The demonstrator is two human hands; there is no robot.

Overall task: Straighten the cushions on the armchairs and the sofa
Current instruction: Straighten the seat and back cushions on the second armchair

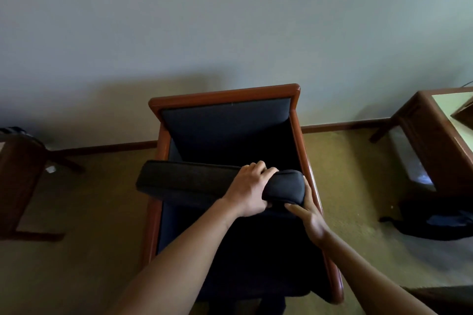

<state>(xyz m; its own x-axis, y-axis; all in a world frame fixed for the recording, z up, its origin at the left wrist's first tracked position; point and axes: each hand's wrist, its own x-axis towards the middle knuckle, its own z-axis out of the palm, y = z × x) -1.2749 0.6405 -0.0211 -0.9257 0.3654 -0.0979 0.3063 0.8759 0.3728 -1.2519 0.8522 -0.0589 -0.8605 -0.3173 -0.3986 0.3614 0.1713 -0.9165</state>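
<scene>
A wooden-framed armchair [297, 120] with dark blue upholstery stands against the wall, seen from above. A thick dark cushion [184, 181] is lifted off the seat and held crosswise over it, its left end sticking out past the left armrest. My left hand [249, 189] grips the cushion's top edge near its right end, fingers curled over it. My right hand [308, 215] holds the cushion's right end from below and beside it, next to the right armrest. Another dark seat cushion [256, 263] lies in the chair beneath my arms.
A wooden side table [435, 135] with a glass top stands to the right. A dark bag [440, 222] lies on the carpet below it. Another piece of dark wooden furniture [18, 176] is at the left. Olive carpet [97, 212] surrounds the chair.
</scene>
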